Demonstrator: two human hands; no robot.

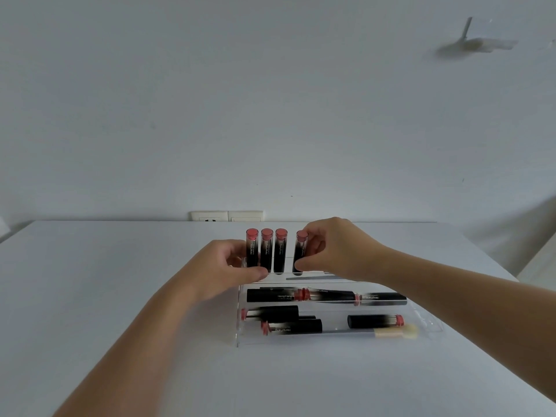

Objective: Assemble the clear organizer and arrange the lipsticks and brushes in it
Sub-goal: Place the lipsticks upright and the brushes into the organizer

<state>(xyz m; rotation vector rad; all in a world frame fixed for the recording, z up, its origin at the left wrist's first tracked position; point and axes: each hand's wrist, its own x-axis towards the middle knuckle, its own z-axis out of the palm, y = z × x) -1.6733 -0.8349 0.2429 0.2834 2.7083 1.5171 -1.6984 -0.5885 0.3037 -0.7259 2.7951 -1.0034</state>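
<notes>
Your right hand (334, 251) pinches the fourth lipstick (301, 252) at centre frame, thumb low on the barrel and fingers near the pink cap. Its long axis stands near upright, tilted slightly, with the base at the rear edge of the organizer (240, 314). Three lipsticks (266, 251) already stand upright just left of it, close together. A gap separates the third from the fourth. The move in hand turns on that gap: the held stick sits to the right of the row, and whether it is seated in a slot cannot be told.

Your left hand (228, 267) rests at the foot of the row on the left, fingers curled against the leftmost stick and the organizer's corner; it appears to steady them. The right hand is the nearer to the work.

Below, in the lower centre, the clear tray holds further lipsticks lying flat, long axes running left to right, and one brush (484, 332) with a pale tip at its right end.

The bench (90, 281) is white and plain. A pale wall stands behind, with a double socket (227, 216) just above the bench edge.
</notes>
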